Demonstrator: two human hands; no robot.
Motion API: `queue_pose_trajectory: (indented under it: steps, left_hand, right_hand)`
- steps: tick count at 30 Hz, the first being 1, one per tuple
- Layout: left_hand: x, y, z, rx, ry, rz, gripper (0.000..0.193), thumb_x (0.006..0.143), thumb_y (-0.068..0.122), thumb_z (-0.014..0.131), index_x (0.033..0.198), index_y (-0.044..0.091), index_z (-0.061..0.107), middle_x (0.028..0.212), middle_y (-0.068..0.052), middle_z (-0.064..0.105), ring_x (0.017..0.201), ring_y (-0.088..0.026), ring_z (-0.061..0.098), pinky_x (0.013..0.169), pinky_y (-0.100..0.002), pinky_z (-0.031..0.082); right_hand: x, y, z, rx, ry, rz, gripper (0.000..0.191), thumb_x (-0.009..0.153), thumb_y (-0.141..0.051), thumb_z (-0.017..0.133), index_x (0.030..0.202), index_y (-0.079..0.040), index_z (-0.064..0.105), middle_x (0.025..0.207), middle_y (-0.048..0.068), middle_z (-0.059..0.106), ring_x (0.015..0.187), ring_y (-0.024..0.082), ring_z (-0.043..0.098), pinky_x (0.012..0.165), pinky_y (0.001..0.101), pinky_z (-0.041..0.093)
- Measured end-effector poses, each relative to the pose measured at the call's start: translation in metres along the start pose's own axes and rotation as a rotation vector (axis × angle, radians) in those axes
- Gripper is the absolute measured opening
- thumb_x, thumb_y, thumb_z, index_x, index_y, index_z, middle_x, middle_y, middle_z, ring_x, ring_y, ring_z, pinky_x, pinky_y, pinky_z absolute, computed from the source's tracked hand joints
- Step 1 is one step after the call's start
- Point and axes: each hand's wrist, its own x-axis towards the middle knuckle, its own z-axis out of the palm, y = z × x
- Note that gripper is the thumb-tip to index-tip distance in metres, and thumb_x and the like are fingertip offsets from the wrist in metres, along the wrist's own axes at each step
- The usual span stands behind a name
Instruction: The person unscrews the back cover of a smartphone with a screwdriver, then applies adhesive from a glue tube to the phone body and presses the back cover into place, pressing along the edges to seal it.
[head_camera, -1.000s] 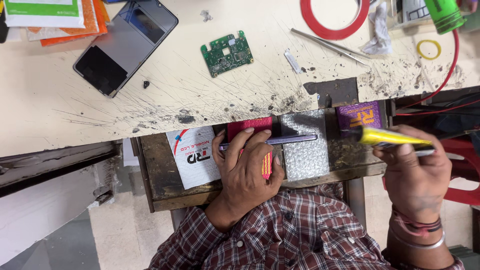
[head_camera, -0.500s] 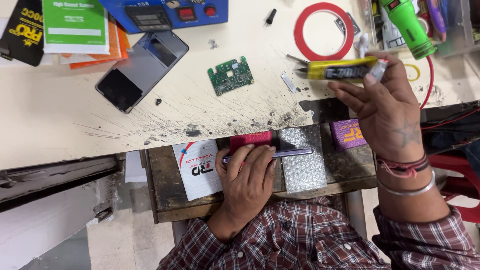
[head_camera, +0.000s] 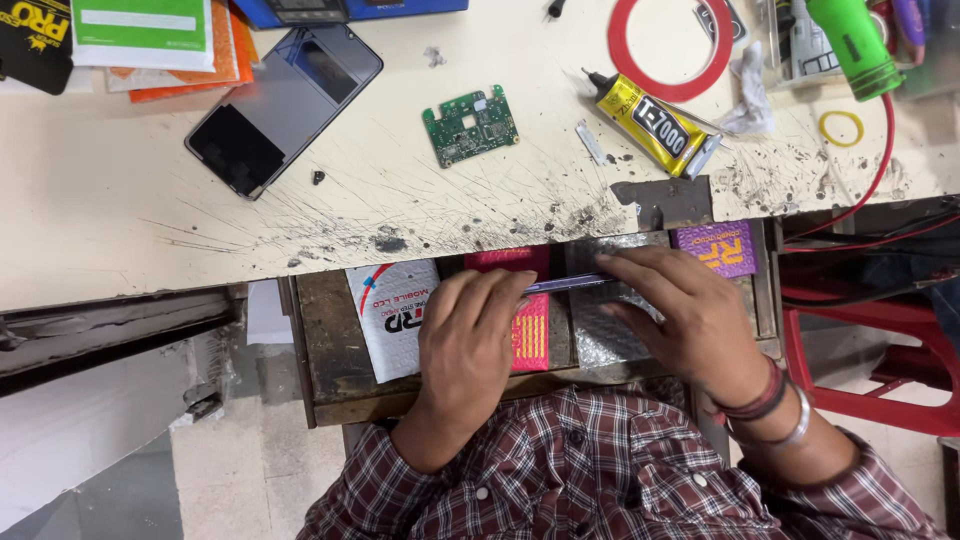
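Note:
Over the open wooden drawer (head_camera: 320, 350), my left hand (head_camera: 470, 335) grips a thin flat part with a purple edge (head_camera: 565, 285), seen edge-on. My right hand (head_camera: 690, 315), with bangles at the wrist, has its fingers closed on the same part's right end. A yellow glue tube (head_camera: 652, 122) lies loose on the scratched worktop (head_camera: 120, 210), above my right hand. A small green circuit board (head_camera: 470, 124) lies left of the tube.
In the drawer lie a white packet (head_camera: 392, 315), a red packet (head_camera: 530, 335), bubble wrap (head_camera: 600, 345) and a purple packet (head_camera: 716, 248). On the worktop: an opened dark phone (head_camera: 285, 105), a red tape ring (head_camera: 628, 55), a green tool (head_camera: 845, 45), a yellow rubber band (head_camera: 841, 127). A red stool (head_camera: 880, 350) stands on the right.
My right hand carried the glue tube up to the worktop, left it there, and came down onto the flat part held by my left hand.

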Motion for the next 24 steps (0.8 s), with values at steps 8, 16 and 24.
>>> queue_pose_trajectory:
  steps: [8, 16, 24]
  left_hand:
    - [0.008, 0.001, -0.008, -0.051, -0.041, -0.018, 0.025, 0.092, 0.004, 0.074, 0.117, 0.007, 0.074, 0.109, -0.005, 0.073, 0.104, -0.021, 0.066, 0.090, -0.034, 0.057]
    - [0.016, 0.014, -0.033, -0.790, 0.308, -0.094, 0.054, 0.088, 0.017, 0.081, 0.130, 0.001, 0.051, 0.120, -0.016, 0.055, 0.115, -0.022, 0.062, 0.098, -0.039, 0.060]
    - [-0.015, 0.030, 0.006, -1.438, -0.110, -0.389, 0.034, 0.101, 0.013, 0.073, 0.131, -0.001, 0.064, 0.125, -0.013, 0.073, 0.110, -0.019, 0.073, 0.097, -0.033, 0.061]
  right_hand:
    - [0.000, 0.010, 0.018, 0.186, -0.004, 0.162, 0.025, 0.080, -0.013, 0.085, 0.104, -0.010, 0.078, 0.095, 0.008, 0.076, 0.079, 0.024, 0.074, 0.065, 0.0333, 0.056]
    - [-0.028, 0.011, 0.005, 0.566, 0.044, 0.345, 0.021, 0.082, -0.005, 0.082, 0.102, -0.004, 0.076, 0.096, 0.008, 0.078, 0.085, 0.014, 0.075, 0.074, 0.0269, 0.058]
    - [-0.043, -0.007, 0.031, 0.910, 0.057, 0.498, 0.020, 0.086, 0.000, 0.078, 0.105, 0.002, 0.077, 0.097, 0.009, 0.079, 0.087, 0.012, 0.074, 0.076, 0.0249, 0.058]
